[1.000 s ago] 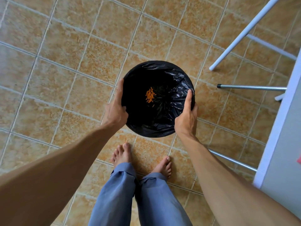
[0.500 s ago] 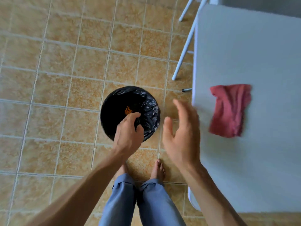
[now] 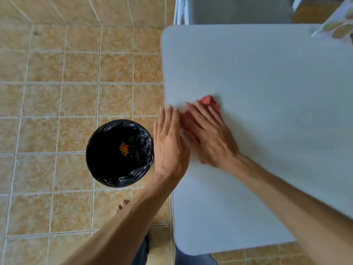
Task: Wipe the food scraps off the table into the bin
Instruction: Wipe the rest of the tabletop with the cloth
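A round bin lined with a black bag (image 3: 99, 155) stands on the tiled floor just left of the white table (image 3: 267, 69). A small heap of orange food scraps (image 3: 124, 148) lies at its bottom. On the table near the left edge is a red cloth (image 3: 209, 101), mostly covered by my right hand (image 3: 210, 138), which presses flat on it. My left hand (image 3: 170, 142) hovers at the table's left edge beside the right hand, fingers straight and apart, holding nothing. I see no scraps on the table surface.
A white chair (image 3: 238, 10) stands at the table's far side. A clear packet with green and brown shapes (image 3: 336, 27) sits at the table's far right corner. My bare foot (image 3: 122, 204) is on the floor below the bin.
Both hands left the bin's rim and moved right. The right hand came down on the red cloth. The view swung from the bin to the table.
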`<state>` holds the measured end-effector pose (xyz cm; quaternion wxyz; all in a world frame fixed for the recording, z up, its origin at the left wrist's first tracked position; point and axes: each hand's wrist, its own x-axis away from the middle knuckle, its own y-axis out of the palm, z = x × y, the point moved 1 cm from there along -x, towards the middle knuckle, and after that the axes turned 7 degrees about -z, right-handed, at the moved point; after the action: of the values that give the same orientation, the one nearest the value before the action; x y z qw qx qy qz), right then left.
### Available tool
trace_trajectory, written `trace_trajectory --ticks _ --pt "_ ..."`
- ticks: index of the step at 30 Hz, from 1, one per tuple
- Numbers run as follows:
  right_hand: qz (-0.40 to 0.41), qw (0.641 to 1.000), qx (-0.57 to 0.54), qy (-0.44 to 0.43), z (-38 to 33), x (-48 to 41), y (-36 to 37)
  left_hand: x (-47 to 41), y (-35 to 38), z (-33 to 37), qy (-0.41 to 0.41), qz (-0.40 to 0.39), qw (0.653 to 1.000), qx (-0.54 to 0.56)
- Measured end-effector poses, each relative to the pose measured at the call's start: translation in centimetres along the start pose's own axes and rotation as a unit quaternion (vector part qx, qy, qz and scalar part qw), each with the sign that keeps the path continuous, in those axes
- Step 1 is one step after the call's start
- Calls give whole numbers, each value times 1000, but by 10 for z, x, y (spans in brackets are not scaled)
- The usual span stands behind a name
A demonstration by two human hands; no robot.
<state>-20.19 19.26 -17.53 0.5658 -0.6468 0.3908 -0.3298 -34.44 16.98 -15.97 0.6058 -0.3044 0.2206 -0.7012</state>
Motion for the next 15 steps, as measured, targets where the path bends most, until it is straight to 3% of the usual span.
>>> trace_trajectory --ticks 2,4,6,8,10,11,13,15 --pt "-38 999 22 -28 41 5 -9 -5 16 8 -17 18 999 -26" --pt "-16 994 19 104 79 6 -13 -7 31 14 -35 27 997 -63" --pt "36 961 -9 274 88 2 -11 -6 42 19 -46 32 991 -121" --pt "103 937 -28 334 70 -7 -4 -5 48 21 -59 31 984 -164" --pt "102 969 -51 220 49 -10 1 -6 49 21 -65 31 981 -182" --pt "66 990 -58 114 45 -10 2 -6 49 20 -64 30 980 -188" --pt "-9 996 -53 -65 62 -17 -8 -6 49 21 -59 29 978 -196" --pt "-30 995 -22 -89 94 -38 -11 -7 48 22 -62 31 977 -201"
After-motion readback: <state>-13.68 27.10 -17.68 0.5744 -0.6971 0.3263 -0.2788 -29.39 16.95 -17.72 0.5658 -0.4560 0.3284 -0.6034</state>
